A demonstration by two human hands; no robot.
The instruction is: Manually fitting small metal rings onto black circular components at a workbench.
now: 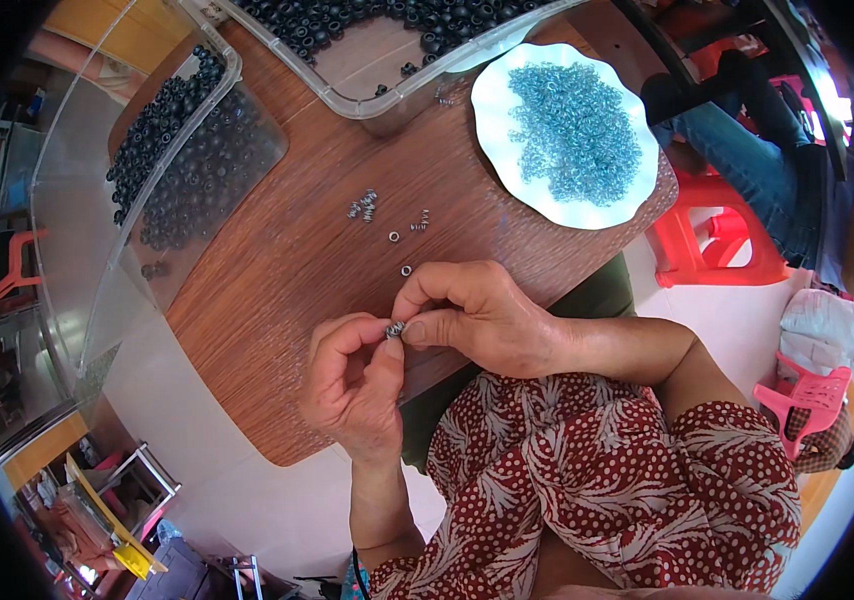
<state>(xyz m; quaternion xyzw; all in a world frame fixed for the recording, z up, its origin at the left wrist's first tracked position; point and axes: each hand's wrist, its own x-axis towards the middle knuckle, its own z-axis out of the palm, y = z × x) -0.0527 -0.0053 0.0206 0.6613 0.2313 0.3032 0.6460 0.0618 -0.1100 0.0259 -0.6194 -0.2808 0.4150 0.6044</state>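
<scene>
My left hand (352, 385) and my right hand (492, 318) meet at the near edge of the table, fingertips closed in a pinch. Between them is a small, dark silvery metal spring (396, 329), its coils partly covered by the fingers. Just beyond my right hand lies a small metal ring (407, 271), and another ring-like piece (394, 237) is a little farther off. Two loose clusters of tiny springs sit on the wood, one to the left (365, 206) and one to the right (421, 220).
A white scalloped plate (495, 150) heaped with bluish metal coils (582, 130) stands far right on the brown table (257, 330). Clear plastic bins hold black ring-shaped parts, one bin at the back (362, 108), one at left (237, 75). Red stools (682, 250) and a seated person's jeans (742, 160) are beyond.
</scene>
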